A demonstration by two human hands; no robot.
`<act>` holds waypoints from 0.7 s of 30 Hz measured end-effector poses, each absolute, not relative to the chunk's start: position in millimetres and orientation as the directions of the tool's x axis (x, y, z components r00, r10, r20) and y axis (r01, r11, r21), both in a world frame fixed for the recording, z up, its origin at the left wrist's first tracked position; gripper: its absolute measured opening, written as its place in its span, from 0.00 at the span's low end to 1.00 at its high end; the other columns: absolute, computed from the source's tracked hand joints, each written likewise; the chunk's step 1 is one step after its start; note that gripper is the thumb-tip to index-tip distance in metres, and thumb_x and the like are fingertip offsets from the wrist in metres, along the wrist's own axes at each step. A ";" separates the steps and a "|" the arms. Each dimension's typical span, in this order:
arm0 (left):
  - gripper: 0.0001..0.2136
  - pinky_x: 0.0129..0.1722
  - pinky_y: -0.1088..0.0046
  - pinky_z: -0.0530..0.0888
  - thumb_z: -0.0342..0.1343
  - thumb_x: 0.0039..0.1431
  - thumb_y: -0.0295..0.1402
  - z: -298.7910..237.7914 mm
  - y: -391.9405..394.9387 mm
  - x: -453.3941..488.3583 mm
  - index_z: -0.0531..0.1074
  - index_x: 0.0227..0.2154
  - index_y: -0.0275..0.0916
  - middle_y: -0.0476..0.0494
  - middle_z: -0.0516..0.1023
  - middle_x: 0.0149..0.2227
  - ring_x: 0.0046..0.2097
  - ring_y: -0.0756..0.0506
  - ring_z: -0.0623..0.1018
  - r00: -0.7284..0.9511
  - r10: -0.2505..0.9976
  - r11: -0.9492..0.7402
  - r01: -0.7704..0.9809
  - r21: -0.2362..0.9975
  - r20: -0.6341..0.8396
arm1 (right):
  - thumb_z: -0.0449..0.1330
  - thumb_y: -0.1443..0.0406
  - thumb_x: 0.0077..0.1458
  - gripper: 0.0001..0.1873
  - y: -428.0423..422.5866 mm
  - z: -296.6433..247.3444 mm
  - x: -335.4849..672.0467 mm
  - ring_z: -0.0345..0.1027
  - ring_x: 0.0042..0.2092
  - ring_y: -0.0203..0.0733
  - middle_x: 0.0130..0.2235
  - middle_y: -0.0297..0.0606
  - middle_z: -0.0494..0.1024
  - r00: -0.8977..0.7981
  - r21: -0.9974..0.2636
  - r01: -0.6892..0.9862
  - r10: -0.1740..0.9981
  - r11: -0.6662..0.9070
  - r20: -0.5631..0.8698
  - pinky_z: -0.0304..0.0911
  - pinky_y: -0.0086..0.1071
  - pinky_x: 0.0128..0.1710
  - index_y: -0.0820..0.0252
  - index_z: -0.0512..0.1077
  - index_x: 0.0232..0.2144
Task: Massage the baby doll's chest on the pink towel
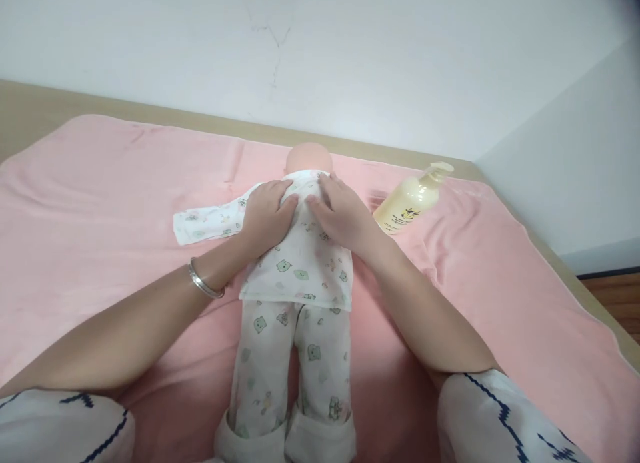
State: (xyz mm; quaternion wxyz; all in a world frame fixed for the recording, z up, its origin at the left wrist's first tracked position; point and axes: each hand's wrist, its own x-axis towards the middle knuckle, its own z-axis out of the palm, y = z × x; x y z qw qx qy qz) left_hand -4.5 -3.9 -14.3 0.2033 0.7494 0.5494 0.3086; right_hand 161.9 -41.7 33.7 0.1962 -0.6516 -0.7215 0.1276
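Observation:
A baby doll [310,156] in a white top [305,270] and trousers [320,350] with small green animal prints lies stretched out, its bald head away from me and no face showing. My left hand [270,213] rests on the upper left of the top, fingers laid out over the cloth. On the upper right of the same top lies my right hand [345,213], fingers also extended and the thumb pointing inward. Both thumbs come close to each other near the middle. The doll's left-side sleeve [210,223] reaches out flat; the right-side one is hidden.
A pale yellow pump bottle [410,200] leans or lies tilted just right of my right hand. Pink cloth [115,216] with soft wrinkles covers the table [30,110]. A white wall [175,56] rises behind. Wooden floor [615,300] shows at the far right.

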 end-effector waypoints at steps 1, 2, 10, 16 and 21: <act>0.26 0.71 0.51 0.69 0.41 0.69 0.41 -14.4 -4.0 -4.6 0.76 0.60 0.36 0.38 0.80 0.64 0.66 0.36 0.75 0.201 0.949 -0.312 0.697 0.645 0.242 | 0.47 0.57 0.72 0.32 -47.8 39.1 161.9 0.55 0.77 0.61 0.75 0.51 0.64 -0.092 -0.445 0.882 0.983 0.154 0.158 0.58 0.61 0.74 0.63 0.64 0.72; 0.26 0.72 0.52 0.69 0.41 0.70 0.41 -14.3 -4.1 -4.6 0.76 0.60 0.37 0.39 0.80 0.64 0.66 0.36 0.75 0.193 0.951 -0.307 0.697 0.648 0.243 | 0.47 0.58 0.72 0.32 -53.7 43.5 161.3 0.55 0.77 0.60 0.75 0.48 0.63 -0.096 -0.442 0.878 0.973 0.182 0.209 0.58 0.62 0.74 0.60 0.63 0.73; 0.25 0.71 0.51 0.69 0.42 0.69 0.37 -17.0 -4.4 -3.4 0.76 0.59 0.36 0.36 0.80 0.63 0.65 0.36 0.75 0.155 0.952 -0.296 0.688 0.663 0.264 | 0.45 0.66 0.70 0.30 -56.1 18.2 141.6 0.51 0.78 0.57 0.76 0.50 0.62 -0.070 -0.332 0.928 0.953 0.170 0.294 0.52 0.60 0.77 0.65 0.68 0.69; 0.24 0.70 0.51 0.69 0.41 0.69 0.37 -16.4 -5.0 -4.1 0.77 0.57 0.38 0.38 0.81 0.61 0.63 0.37 0.76 0.178 0.949 -0.308 0.693 0.652 0.259 | 0.45 0.63 0.71 0.31 -63.5 31.8 145.9 0.51 0.79 0.55 0.77 0.42 0.59 -0.080 -0.381 0.898 0.932 0.222 0.354 0.56 0.64 0.74 0.53 0.64 0.73; 0.25 0.69 0.53 0.69 0.41 0.68 0.38 -13.3 -5.8 -2.9 0.77 0.56 0.35 0.35 0.81 0.59 0.62 0.36 0.76 0.180 0.951 -0.303 0.707 0.639 0.251 | 0.47 0.66 0.69 0.30 -65.4 20.3 137.5 0.51 0.79 0.56 0.76 0.48 0.61 -0.057 -0.364 0.913 0.942 0.183 0.331 0.54 0.62 0.76 0.60 0.68 0.70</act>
